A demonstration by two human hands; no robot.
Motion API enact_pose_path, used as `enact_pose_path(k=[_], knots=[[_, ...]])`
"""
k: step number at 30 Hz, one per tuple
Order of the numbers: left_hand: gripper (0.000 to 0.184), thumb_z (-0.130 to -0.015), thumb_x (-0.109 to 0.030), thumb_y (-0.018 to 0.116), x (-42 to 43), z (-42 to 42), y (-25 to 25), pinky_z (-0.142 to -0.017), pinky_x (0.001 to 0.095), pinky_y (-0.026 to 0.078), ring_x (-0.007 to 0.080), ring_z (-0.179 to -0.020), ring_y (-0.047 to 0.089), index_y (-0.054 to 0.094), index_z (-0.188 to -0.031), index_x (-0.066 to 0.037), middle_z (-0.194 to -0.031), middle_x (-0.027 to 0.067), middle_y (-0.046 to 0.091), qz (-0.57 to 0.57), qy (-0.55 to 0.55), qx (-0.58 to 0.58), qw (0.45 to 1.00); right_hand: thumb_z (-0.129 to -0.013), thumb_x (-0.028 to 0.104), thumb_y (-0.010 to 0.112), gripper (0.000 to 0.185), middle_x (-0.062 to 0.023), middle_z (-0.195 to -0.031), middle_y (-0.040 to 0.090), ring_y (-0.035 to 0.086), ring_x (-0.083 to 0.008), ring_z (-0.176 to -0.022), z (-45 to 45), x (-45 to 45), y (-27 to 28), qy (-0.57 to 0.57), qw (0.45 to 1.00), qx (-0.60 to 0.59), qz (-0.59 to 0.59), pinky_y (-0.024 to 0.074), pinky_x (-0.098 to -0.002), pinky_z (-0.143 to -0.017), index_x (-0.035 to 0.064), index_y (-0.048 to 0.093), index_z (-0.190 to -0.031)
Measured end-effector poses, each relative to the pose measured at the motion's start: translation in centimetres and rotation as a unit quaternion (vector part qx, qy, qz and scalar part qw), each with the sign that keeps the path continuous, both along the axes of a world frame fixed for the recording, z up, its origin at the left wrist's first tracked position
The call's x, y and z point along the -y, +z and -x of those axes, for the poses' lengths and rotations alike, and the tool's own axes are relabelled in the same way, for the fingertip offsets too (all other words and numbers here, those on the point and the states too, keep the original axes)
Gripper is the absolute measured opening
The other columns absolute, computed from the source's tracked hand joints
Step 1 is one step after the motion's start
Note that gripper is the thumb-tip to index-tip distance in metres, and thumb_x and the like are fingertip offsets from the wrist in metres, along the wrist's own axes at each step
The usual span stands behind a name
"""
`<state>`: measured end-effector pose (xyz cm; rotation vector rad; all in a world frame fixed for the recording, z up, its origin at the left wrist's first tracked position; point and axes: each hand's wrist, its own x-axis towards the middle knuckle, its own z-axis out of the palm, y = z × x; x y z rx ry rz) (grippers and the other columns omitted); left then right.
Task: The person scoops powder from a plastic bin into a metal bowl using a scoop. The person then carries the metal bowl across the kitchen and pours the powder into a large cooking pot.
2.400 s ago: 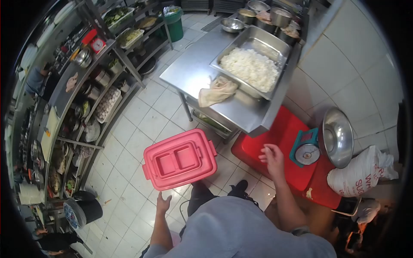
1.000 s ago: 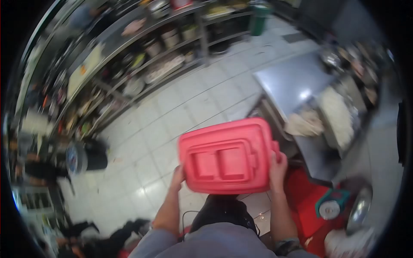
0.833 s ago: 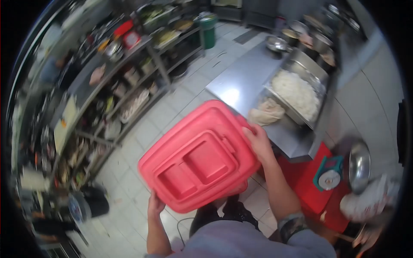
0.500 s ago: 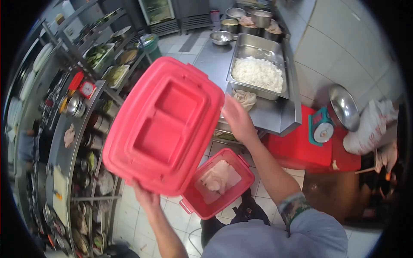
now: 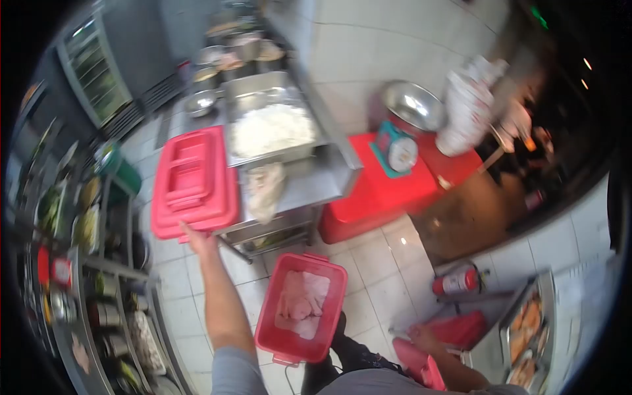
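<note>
The left hand (image 5: 201,242) gripped the red lid (image 5: 191,178) by its lower edge, left of the worktop (image 5: 322,178). The red bin (image 5: 270,329) stood lower centre. Lower right, the right hand (image 5: 422,338) was partly hidden; I couldn't tell its fingers' state.

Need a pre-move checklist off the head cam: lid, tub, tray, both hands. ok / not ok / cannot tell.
1. Left hand on the red lid: ok, at its near edge.
2. Lid fully supported by the steel table: cannot tell; they overlap in view, contact hidden.
3. Red tub uncovered: ok, pale pieces visible inside.
4. Lid touching the steel tray: cannot tell; edges appear very close.
5. Right hand free: cannot tell; it's at a pinkish-red item, grip unclear.
</note>
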<state>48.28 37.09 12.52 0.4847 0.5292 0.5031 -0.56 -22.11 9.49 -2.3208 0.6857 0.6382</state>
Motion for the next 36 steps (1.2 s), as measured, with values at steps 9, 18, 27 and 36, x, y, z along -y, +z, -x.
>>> enact_pose_path(k=[9, 18, 27, 36], knots=[[0.059, -0.089, -0.057, 0.065, -2.0, -2.1, -2.5, -0.079, 0.0377, 0.058, 0.0265, -0.082, 0.061, 0.058, -0.112, -0.004, -0.096, 0.0114, 0.062, -0.115, -0.233, -0.221, 0.94, -0.092, 0.04, 0.064, 0.043, -0.0162, -0.092, 0.072, 0.071, -0.0253, -0.079, 0.3, -7.9, -5.5, -0.121, 0.985, -0.016, -0.122, 0.0552, -0.037, -0.076, 0.0045, 0.063, -0.116], [0.095, -0.075, -0.085, 0.054, -5.4, -0.3, -2.8, -0.074, 0.0348, 0.055, 0.0267, -0.086, 0.065, 0.057, -0.11, 0.004, -0.096, 0.014, 0.066, -0.252, -0.451, -0.364, 0.775, -0.093, 0.036, 0.064, 0.039, -0.0136, -0.091, 0.07, 0.069, -0.0229, -0.078, -9.8, -17.3, -13.0, -0.041, 0.989, 0.03, -0.136, 0.0542, -0.0367, -0.072, 0.0061, 0.061, -0.117], [0.084, -0.076, -0.083, 0.056, -7.3, 4.8, 1.8, -0.05, 0.0274, 0.044, 0.0173, -0.057, 0.06, 0.058, -0.089, 0.0, -0.072, 0.0094, 0.062, -0.481, -0.384, -0.409, 0.674, -0.085, 0.033, 0.068, 0.065, -0.0283, -0.103, 0.067, 0.066, -0.0396, -0.101, -17.2, -18.5, -17.2, -0.132, 0.991, 0.029, -0.016, 0.0517, -0.0463, -0.088, -0.0026, 0.046, -0.134], [0.037, -0.099, -0.042, 0.054, -1.4, 22.3, -4.8, -0.06, 0.0271, 0.046, 0.0115, -0.075, 0.061, 0.064, -0.098, -0.006, -0.084, 0.0041, 0.066, -0.589, -0.407, -0.304, 0.629, -0.085, 0.03, 0.067, 0.045, -0.0265, -0.095, 0.067, 0.065, -0.0445, -0.092, -19.4, -20.0, -23.5, -0.203, 0.975, 0.08, -0.042, 0.0509, -0.0536, -0.081, 0.0006, 0.051, -0.116]])
